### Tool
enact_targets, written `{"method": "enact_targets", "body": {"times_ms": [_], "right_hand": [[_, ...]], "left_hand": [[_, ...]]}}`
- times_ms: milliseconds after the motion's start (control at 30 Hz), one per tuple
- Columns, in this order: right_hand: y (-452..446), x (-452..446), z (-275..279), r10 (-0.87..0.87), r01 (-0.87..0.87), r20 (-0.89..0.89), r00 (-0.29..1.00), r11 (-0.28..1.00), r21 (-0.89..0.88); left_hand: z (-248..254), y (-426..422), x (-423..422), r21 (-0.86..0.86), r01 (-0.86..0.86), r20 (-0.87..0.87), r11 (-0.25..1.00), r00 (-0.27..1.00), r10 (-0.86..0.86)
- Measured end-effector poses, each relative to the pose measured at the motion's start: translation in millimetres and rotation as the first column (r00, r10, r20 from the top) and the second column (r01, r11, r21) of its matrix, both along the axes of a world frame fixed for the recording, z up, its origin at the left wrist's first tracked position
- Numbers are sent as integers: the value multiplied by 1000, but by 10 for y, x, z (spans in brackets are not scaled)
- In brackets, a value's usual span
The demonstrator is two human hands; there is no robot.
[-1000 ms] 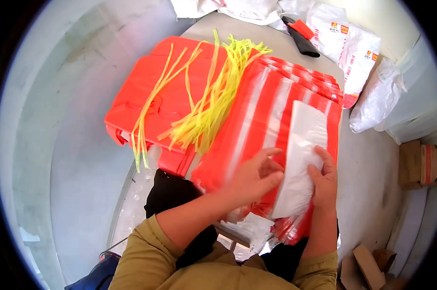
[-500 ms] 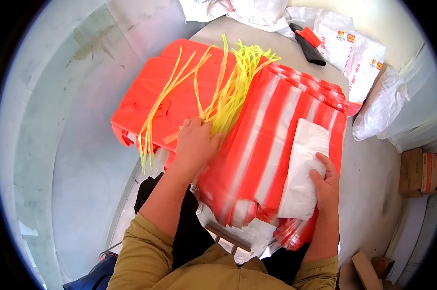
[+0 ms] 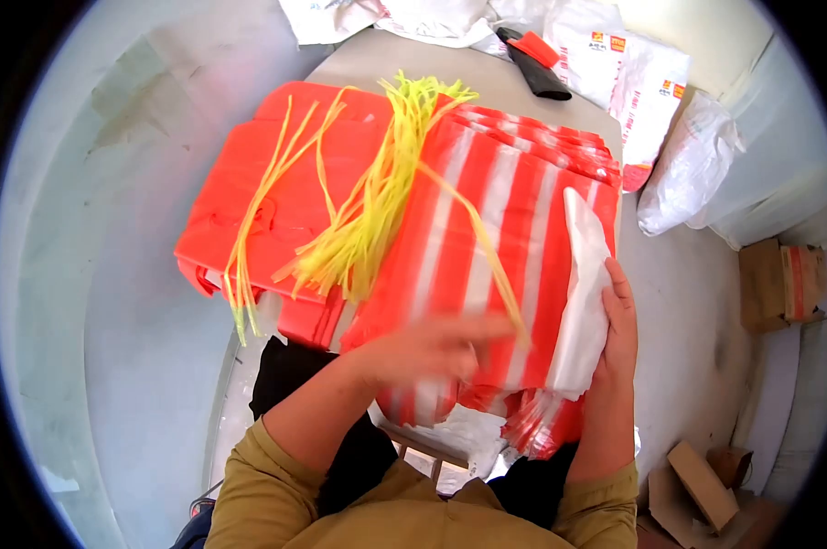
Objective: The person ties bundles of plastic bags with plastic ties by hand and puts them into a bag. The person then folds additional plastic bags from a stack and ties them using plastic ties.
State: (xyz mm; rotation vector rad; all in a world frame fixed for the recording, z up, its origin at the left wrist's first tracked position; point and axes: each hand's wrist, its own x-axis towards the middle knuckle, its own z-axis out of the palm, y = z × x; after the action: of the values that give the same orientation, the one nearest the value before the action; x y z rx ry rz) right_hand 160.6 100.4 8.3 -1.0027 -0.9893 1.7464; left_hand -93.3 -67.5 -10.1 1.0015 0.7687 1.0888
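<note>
Holding a folded white plastic bundle (image 3: 580, 302) by its right edge with the right hand (image 3: 619, 316), closing the grip snugly and apparently opening it no wider than the layers' thickness. Resting the bundle on the right side of a broad stack of red-and-white striped plastic bags (image 3: 516, 215), tilting it slightly, presumably for steadying loose layers on such a slick surface. Reaching across the lower part of the stack with the left hand (image 3: 432, 352), pointing the fingers toward a narrow flat yellow plastic strand (image 3: 494, 261); bringing the fingertips against or just beside its lower end, but not being able to tell through the blur whether pinching it. Having this strand slanting over the stripes from a thick bunch of yellow plastic strips (image 3: 377, 210), probably placing that bunch between the stack and a flat red plastic pile (image 3: 221, 206) for easy left-hand reach. Using a pale beige worktop (image 3: 368, 59) for supporting everything.
</note>
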Motion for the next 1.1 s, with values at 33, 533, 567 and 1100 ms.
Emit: {"method": "enact_targets", "body": {"times_ms": [33, 533, 567, 1100], "right_hand": [[-10, 7, 49, -8, 8, -29, 1000, 1000, -3], [-526, -292, -109, 521, -558, 207, 828, 799, 225], [-542, -295, -86, 539, -582, 226, 812, 781, 226], [-213, 25, 235, -119, -675, 931, 345, 658, 334]], "left_hand": [[68, 0, 111, -8, 209, -14, 978, 978, -209], [131, 63, 187, -193, -470, -122, 861, 883, 454], [152, 39, 142, -207, -487, -126, 849, 873, 470], [37, 229, 315, -127, -459, -238, 879, 875, 422]]}}
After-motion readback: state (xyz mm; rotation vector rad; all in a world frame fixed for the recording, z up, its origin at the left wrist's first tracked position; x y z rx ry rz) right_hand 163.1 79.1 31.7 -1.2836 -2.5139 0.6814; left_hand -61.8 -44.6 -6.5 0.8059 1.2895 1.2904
